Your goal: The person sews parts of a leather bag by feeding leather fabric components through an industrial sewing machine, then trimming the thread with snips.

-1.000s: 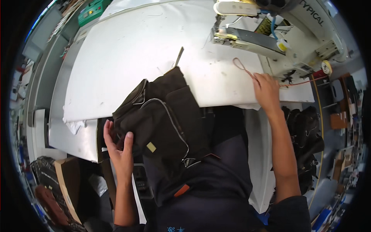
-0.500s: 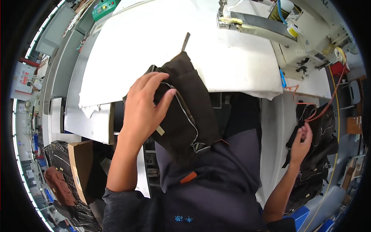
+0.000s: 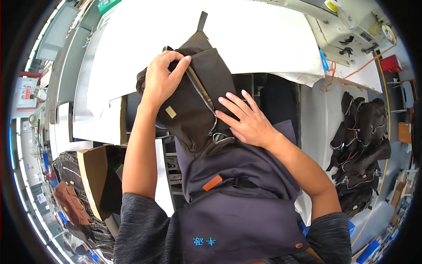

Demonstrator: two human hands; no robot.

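Dark brown cloth bag (image 3: 216, 68), upper centre of frame, overhanging the table (image 3: 263, 44): left hand (image 3: 160, 81), grip apparently pinching it near the zip's (image 3: 200, 89) upper end; right hand (image 3: 252, 125) released, fingers spread at its right edge; even tension would best keep the zip straight.

The left hand (image 3: 162, 81) covers the upper end of the zipper (image 3: 200, 90) on the dark bag (image 3: 222, 68); whether its fingertips pinch the cloth cannot be told. The bag hides its own underside. The upper edge cuts off the sewing machine (image 3: 327, 33), the green box (image 3: 107, 5) and the far side of the worktop (image 3: 259, 39). The lower edge crops the apron (image 3: 237, 220). The inside of the cardboard box (image 3: 94, 180) is mostly lost in shadow. Overlap makes the heaped bags (image 3: 365, 123) uncountable, and items on the far-right shelves (image 3: 398, 193) are too small to identify.
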